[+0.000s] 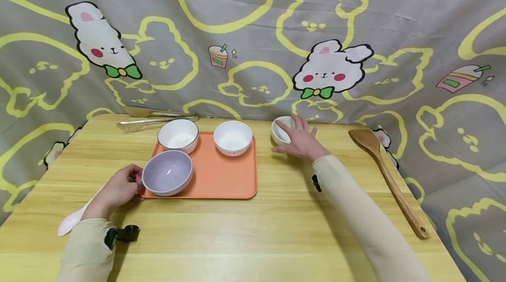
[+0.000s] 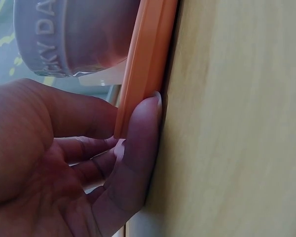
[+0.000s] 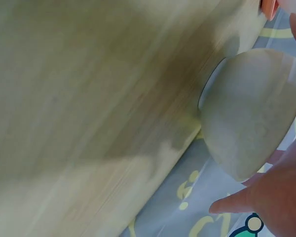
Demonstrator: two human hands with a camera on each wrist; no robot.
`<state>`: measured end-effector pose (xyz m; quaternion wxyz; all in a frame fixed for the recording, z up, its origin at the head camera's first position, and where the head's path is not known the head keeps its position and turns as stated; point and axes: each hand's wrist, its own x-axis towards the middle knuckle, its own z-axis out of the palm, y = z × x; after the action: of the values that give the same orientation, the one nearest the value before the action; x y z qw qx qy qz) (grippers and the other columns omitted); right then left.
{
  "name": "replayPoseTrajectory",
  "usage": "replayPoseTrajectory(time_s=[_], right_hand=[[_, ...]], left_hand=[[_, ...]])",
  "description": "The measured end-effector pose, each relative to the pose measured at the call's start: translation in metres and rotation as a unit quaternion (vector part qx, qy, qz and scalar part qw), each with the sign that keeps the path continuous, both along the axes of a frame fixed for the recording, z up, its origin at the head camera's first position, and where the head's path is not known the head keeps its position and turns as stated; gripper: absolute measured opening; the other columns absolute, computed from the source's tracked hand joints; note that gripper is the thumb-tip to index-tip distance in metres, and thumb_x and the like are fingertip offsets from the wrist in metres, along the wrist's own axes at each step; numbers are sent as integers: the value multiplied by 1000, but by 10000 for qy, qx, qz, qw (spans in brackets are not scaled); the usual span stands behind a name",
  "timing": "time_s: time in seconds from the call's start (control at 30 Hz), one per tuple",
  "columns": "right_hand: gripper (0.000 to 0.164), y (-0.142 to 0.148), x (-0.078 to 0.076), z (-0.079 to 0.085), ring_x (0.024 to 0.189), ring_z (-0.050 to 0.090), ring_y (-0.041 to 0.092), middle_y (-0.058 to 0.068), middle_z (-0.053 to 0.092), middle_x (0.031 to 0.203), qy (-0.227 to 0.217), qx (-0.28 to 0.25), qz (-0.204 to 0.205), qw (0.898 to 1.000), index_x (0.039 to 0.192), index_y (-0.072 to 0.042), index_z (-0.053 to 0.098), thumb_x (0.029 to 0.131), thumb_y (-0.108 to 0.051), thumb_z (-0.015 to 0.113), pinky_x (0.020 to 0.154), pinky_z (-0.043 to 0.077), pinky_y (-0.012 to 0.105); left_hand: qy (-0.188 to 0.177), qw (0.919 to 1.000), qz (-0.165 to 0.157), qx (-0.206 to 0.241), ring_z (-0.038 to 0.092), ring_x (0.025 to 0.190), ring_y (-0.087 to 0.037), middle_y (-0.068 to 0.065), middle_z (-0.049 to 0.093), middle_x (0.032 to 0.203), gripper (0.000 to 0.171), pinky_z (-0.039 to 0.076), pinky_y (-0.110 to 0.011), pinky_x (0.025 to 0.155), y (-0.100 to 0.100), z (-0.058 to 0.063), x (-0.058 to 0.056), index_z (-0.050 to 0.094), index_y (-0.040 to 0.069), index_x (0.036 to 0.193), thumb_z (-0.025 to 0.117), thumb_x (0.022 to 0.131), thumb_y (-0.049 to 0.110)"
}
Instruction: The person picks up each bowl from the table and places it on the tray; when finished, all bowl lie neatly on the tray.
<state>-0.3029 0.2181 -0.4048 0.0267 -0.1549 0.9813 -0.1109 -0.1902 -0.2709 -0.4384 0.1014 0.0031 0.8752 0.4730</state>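
Note:
My left hand (image 1: 118, 187) pinches the left front corner of an orange tray (image 1: 225, 181); in the left wrist view the tray's rim (image 2: 148, 54) lies between thumb and finger. Right beside that hand a purple bowl (image 1: 168, 172) stands on the tray. Behind it is a white bowl with a dark rim (image 1: 178, 135), and to the right another white bowl (image 1: 232, 138). My right hand (image 1: 301, 141) reaches over a small white bowl (image 1: 279, 131) on the table, fingers spread. In the right wrist view the bowl's outside (image 3: 251, 108) shows; finger contact is unclear.
Metal tongs (image 1: 158, 119) lie at the back left, behind the tray. A wooden spatula (image 1: 389, 176) lies along the table's right side. A pale pink spoon (image 1: 71, 220) is partly under the left forearm. A patterned curtain (image 1: 253, 31) borders the table's back.

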Motion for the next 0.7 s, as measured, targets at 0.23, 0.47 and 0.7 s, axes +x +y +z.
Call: replayPoseTrajectory(time_s=[0.23,0.47,0.7], right_hand=[[97,-5,-14,2,142,0,50,25,0,159,-221,240,-66,9994,157,-31,21,79,-71,63,97,5,83],[92,-9,-19,5,141,-1,52,24,3,159,-317,294,-59,9990,157,-30,23,82,-64,64,102,11,78],[86,-9,-21,6,140,4,51,22,6,158,-438,113,-62,9990,155,-32,27,82,-47,69,102,21,74]], left_hand=[[-32,10000,40,-40,57,74,-24,-18,46,92,31,58,-35,59,0,1,1,44,-15,114,49,84,-12],[-67,9999,64,-45,57,73,-24,-18,46,92,32,58,-35,58,1,1,0,43,-15,115,49,84,-13],[-68,9999,59,-108,57,73,-24,-18,46,92,32,58,-35,59,1,2,0,44,-14,115,48,84,-12]])
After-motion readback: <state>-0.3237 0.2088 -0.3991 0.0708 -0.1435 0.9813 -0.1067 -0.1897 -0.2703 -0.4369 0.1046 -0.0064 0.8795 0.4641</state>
